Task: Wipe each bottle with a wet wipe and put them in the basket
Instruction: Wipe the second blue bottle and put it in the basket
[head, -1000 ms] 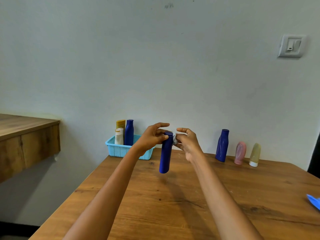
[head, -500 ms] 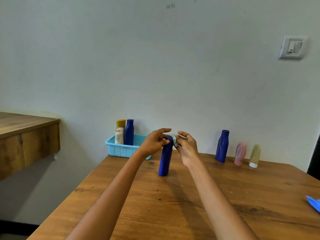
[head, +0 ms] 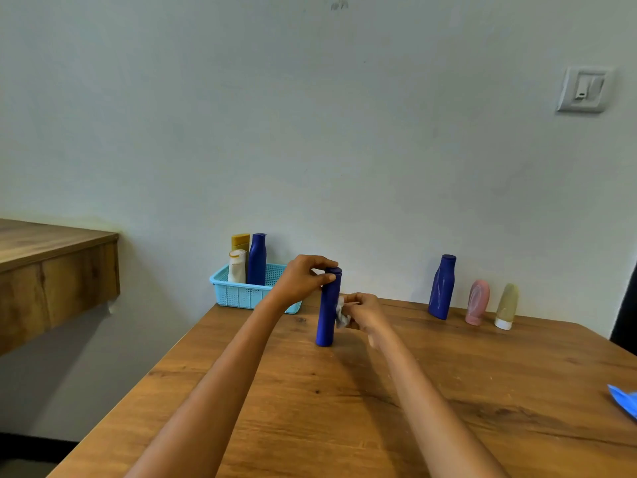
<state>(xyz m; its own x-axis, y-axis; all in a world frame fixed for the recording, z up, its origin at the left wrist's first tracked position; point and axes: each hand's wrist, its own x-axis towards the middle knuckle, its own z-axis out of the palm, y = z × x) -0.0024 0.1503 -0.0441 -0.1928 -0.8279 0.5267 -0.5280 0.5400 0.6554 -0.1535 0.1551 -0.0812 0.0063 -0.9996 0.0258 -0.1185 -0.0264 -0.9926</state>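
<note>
- Fingers [head: 325, 278] of the left hand [head: 300, 282] pinch the cap end of the blue bottle [head: 328, 313], just left of frame centre, steadying it from above
- Fingers of the right hand [head: 365, 312] are curled round a crumpled white wet wipe [head: 342, 315] and press it against the bottle's right flank, about halfway down
- Change over the last second: the bottle hung in the air between both hands, its base clear of the wood; now its base stands on the bench [head: 379, 408]
- Meanwhile the wipe has travelled from the cap, where it was bunched at the top, down to the middle of the body
- My reading: the cap is done and the stroke is working down the side, so this bottle is mid-wipe, with the lower part and likely the far face left
- Basket [head: 241, 294], pale blue, sits at the bench's far-left corner against the wall, just behind the left wrist, already holding three bottles: one blue, one white, one yellow
- Unwiped, by the look of it, a second blue bottle [head: 442, 288], a pink bottle [head: 478, 301] and a beige bottle [head: 506, 307] stand in a row at centre right
- Something blue [head: 625, 403] pokes in at the right edge; I cannot tell what it is
</note>
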